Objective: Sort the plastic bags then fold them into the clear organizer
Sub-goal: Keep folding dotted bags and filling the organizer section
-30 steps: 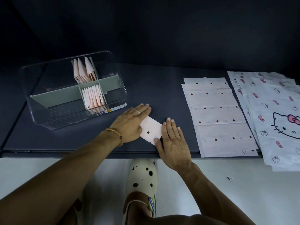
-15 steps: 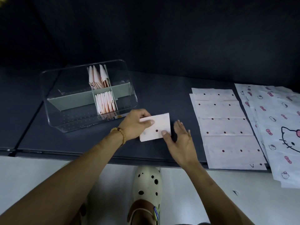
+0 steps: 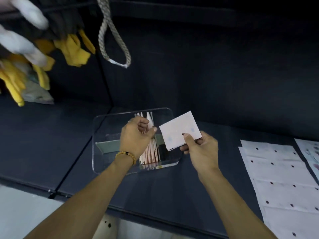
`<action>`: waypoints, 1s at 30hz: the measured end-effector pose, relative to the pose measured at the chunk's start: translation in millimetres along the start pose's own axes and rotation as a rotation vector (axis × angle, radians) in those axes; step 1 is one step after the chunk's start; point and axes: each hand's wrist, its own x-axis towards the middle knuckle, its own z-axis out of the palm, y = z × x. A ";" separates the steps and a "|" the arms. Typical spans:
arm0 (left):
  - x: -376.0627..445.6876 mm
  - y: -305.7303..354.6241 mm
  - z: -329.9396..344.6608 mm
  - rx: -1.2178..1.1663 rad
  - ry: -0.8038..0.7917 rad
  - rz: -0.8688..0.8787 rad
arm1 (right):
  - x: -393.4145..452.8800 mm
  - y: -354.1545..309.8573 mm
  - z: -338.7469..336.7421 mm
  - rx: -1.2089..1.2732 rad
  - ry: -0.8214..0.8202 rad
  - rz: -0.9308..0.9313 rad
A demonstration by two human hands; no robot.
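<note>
1. A folded plastic bag [image 3: 180, 131], a small white rectangle with faint dark dots, is held in the air above the right end of the clear organizer [image 3: 107, 121].
2. The right hand [image 3: 200, 149] pinches the bag's near right corner between thumb and fingers.
3. The left hand [image 3: 136, 137] hovers over the organizer with fingers curled; whether it holds anything cannot be told.
4. The organizer sits on a dark table [image 3: 172, 195]. A grey divider [image 3: 107, 146] crosses it, and folded bags [image 3: 150, 154] stand upright in the middle compartments.
5. Flat dotted bags [image 3: 279, 180] lie overlapping at the right.
</note>
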 end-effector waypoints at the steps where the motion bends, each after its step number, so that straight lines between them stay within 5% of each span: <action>1: 5.5 -3.9 1.5 0.112 0.033 0.037 | 3.6 0.1 4.2 0.001 0.018 0.003; 6: 20.1 -10.8 15.5 0.570 0.015 0.065 | 22.8 -2.0 21.5 0.002 0.075 -0.008; 13: 27.2 -29.1 -9.0 0.354 0.141 -0.046 | 42.7 -10.2 66.1 0.054 -0.030 0.051; 19: 24.7 -32.5 -12.6 0.282 0.177 -0.091 | 41.4 -0.4 95.7 -0.622 0.125 -0.392; 22: 19.6 -34.2 -16.7 0.275 0.120 -0.029 | 43.2 2.8 105.5 -0.846 -0.164 -0.367; 24: 13.4 -36.5 -19.2 0.262 0.055 0.075 | 42.5 6.9 107.6 -0.810 -0.292 -0.307; 27: 7.7 -43.0 -21.8 0.276 -0.005 0.158 | 37.3 12.2 105.8 -0.657 -0.170 -0.407; 30: 8.5 -46.3 -20.6 0.281 -0.029 0.138 | 37.3 14.8 107.4 -0.765 -0.182 -0.445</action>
